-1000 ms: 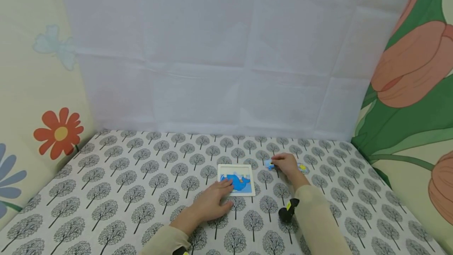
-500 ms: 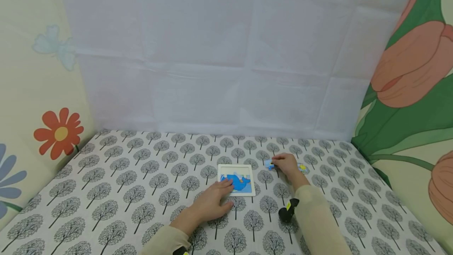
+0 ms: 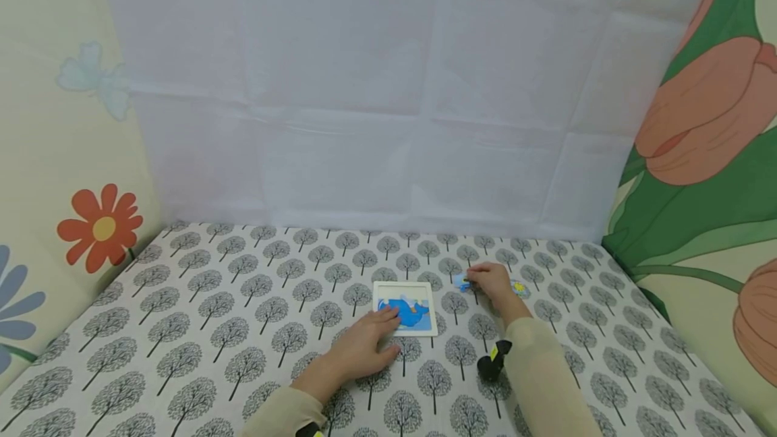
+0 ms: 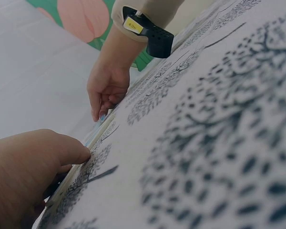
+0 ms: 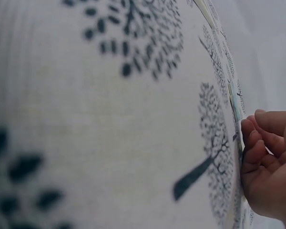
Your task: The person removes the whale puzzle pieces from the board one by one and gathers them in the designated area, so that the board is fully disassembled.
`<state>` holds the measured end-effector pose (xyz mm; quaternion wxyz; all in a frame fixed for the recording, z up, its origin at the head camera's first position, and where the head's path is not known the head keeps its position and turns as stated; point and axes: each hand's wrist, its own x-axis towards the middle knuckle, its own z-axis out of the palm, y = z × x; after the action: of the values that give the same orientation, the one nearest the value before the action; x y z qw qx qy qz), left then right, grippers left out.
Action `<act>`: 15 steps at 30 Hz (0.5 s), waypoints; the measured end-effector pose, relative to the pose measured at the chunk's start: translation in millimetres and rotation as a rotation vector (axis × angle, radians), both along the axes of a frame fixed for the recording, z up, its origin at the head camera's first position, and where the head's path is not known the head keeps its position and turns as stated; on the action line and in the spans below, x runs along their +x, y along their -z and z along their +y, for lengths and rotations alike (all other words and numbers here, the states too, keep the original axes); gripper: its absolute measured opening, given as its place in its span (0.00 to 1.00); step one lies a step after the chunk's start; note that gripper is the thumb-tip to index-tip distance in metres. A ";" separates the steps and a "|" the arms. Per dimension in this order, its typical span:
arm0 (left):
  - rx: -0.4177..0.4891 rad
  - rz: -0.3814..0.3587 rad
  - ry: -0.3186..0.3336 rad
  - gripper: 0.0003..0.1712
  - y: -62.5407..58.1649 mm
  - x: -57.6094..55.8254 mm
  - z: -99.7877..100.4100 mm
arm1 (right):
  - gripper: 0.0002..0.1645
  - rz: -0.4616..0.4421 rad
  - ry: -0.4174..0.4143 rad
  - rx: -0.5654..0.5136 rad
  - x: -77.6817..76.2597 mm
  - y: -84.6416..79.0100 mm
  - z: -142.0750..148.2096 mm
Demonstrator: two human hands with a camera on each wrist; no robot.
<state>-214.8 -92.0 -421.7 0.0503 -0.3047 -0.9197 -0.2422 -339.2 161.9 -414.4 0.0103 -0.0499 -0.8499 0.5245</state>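
A white-framed jigsaw puzzle (image 3: 432, 312) with a blue whale picture lies on the table, its upper strip pale cream. My left hand (image 3: 363, 349) rests over its lower left corner, fingers extended onto the picture and covering part of the whale. To the right of the frame, my right hand (image 3: 490, 283) pinches a light blue puzzle piece (image 3: 459, 281) with thumb and forefinger, low over the cloth. Its other fingers are curled in, as the right wrist view shows. Just right of that hand lies another puzzle piece (image 3: 519, 288) with a yellow sun, partly hidden behind it.
A white tablecloth (image 3: 261, 326) printed with dark trees covers the table. Behind it hangs a creased white sheet (image 3: 340, 100), with flower-printed cloths at both sides. Each wrist wears a black camera, the right camera (image 3: 493, 363) close over the cloth.
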 end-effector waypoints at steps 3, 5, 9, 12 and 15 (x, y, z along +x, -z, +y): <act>0.002 -0.001 0.002 0.28 0.0 0.1 0.0 | 0.12 -0.006 -0.001 -0.010 0.7 -1.7 0.6; 0.003 0.000 0.004 0.28 0.0 0.1 0.0 | 0.12 -0.013 -0.007 -0.017 0.8 -3.0 1.3; 0.004 0.001 0.005 0.27 -0.2 0.0 0.0 | 0.12 -0.031 -0.023 -0.035 0.6 -6.0 2.4; 0.005 0.002 0.006 0.27 -0.5 0.0 -0.2 | 0.13 -0.045 -0.032 -0.042 -0.1 -7.7 2.7; 0.007 -0.001 0.008 0.27 -0.6 0.2 -0.5 | 0.13 -0.053 -0.032 -0.037 -0.5 -9.1 2.3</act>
<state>-214.5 -92.5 -421.1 0.0499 -0.3079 -0.9178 -0.2458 -339.7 164.1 -405.2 -0.0213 -0.0504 -0.8407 0.5388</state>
